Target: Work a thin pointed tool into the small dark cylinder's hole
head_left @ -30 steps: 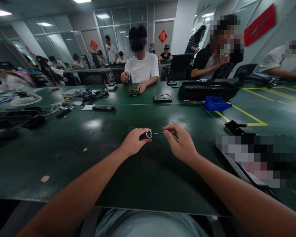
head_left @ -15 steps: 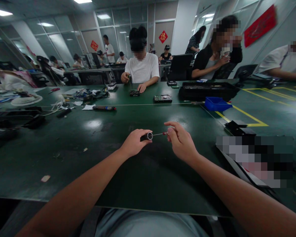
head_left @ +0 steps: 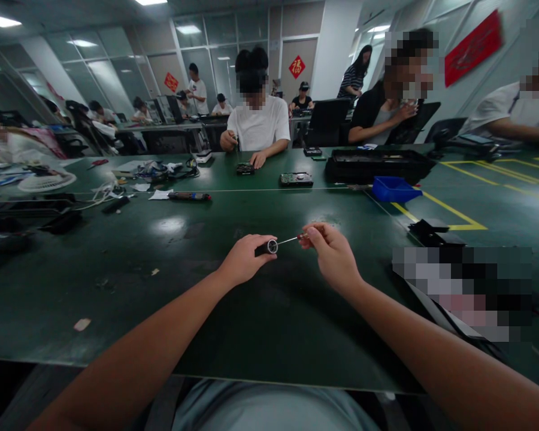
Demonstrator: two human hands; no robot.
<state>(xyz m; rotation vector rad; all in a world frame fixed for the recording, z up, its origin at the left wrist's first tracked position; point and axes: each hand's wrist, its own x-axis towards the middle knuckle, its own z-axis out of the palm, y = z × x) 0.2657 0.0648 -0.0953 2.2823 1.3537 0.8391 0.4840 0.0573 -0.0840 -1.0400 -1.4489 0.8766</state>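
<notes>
My left hand (head_left: 241,261) is closed around a small black cylinder (head_left: 265,248), whose round, pale-rimmed end faces right. Opposite it, my right hand (head_left: 335,254) pinches the red handle of a thin screwdriver (head_left: 288,240). The metal shaft points left, and its tip reaches the cylinder's rimmed end; whether it sits in a screw is too small to tell. Fingers hide most of the handle and the rear of the cylinder. Both hands are above the green table (head_left: 251,329), in front of my body.
A power screwdriver (head_left: 190,196) lies beyond my left hand. Farther back are a hard drive (head_left: 296,179), a black tray (head_left: 379,165) and a blue bin (head_left: 395,189). Black parts (head_left: 438,232) lie to the right. Across the table a person (head_left: 258,123) handles a circuit board.
My right fingers have curled in around the screwdriver handle, and the handle end has risen slightly, so the shaft slants more. My left hand and the cylinder have stayed nearly still.
</notes>
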